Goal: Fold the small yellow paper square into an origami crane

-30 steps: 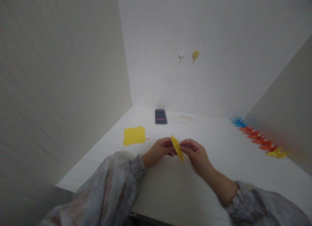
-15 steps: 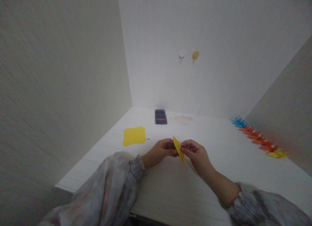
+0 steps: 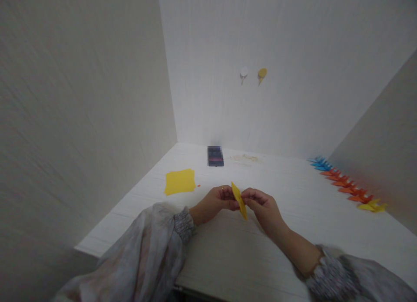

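A narrow folded piece of yellow paper [image 3: 239, 201] stands tilted just above the white table [image 3: 228, 250], pointed at both ends. My left hand [image 3: 215, 202] pinches it from the left, with a ring on one finger. My right hand [image 3: 262, 206] pinches it from the right, fingers curled and pressed together on the fold. Both hands meet at the paper's middle.
A flat yellow paper sheet [image 3: 179, 181] lies to the left, a tiny orange scrap [image 3: 198, 185] beside it. A dark small box [image 3: 215, 156] sits at the back. A row of folded blue [image 3: 321, 164], orange [image 3: 347, 185] and yellow [image 3: 371, 205] paper shapes lines the right wall. Two round hooks [image 3: 253, 73] hang on the back wall.
My right hand's fingers have closed in a little further on the folded paper, which shifted slightly; the hands stay in the same place.
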Tool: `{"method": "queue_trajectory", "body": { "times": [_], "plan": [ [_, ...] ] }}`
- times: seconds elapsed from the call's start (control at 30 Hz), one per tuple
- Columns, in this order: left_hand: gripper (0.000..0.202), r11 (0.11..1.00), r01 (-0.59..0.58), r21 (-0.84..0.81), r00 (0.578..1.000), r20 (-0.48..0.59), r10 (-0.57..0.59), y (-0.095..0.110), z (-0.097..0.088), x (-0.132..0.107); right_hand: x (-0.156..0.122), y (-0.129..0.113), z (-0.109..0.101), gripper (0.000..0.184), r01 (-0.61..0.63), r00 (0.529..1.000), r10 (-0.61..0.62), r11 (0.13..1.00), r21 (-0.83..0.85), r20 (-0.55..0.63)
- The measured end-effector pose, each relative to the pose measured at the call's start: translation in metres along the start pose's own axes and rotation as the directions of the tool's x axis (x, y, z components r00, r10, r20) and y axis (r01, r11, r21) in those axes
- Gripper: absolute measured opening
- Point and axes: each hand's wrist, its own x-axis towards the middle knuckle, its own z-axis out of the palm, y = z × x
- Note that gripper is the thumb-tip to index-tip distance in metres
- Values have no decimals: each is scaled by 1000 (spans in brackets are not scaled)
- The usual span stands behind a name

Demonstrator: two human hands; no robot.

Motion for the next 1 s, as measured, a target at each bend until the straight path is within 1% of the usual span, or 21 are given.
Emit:
{"method": "queue_trajectory", "body": {
  "times": [0.1, 0.27, 0.4, 0.5, 0.67, 0.77, 0.9, 1.0],
  "plan": [
    [32, 1000, 7, -7, 1000, -3, -7, 0, 1, 0, 0, 0, 0, 6, 11, 1000, -11, 1000, 13, 8],
    [33, 1000, 15, -5, 1000, 7, -15, 0, 1, 1, 0, 2, 0, 10, -3, 1000, 2, 1000, -31, -18],
    [33, 999, 23, 39, 1000, 5, -23, 0, 1, 1, 0, 1, 0, 11, -6, 1000, 6, 998, -56, -3],
    [30, 996, 21, 85, 1000, 9, -22, 1, 1, 2, 0, 0, 0, 11, 22, 1000, -22, 996, -88, 4],
    [27, 991, 17, 134, 1000, -14, -16, 0, 1, 0, 0, 1, 0, 12, 79, 997, -77, 985, -153, 20],
    [27, 988, 21, 154, 1000, -10, -19, 1, 1, 0, 0, 0, 0, 12, 77, 997, -76, 981, -178, 11],
    [30, 981, 45, 191, 999, -38, -38, 2, 0, 1, 0, -1, -1, 11, 63, 998, -67, 979, -195, -13],
    [31, 976, 55, 211, 997, -63, -42, 2, -1, 1, -1, -2, -1, 11, 55, 998, -61, 983, -177, -27]
  ]
}}
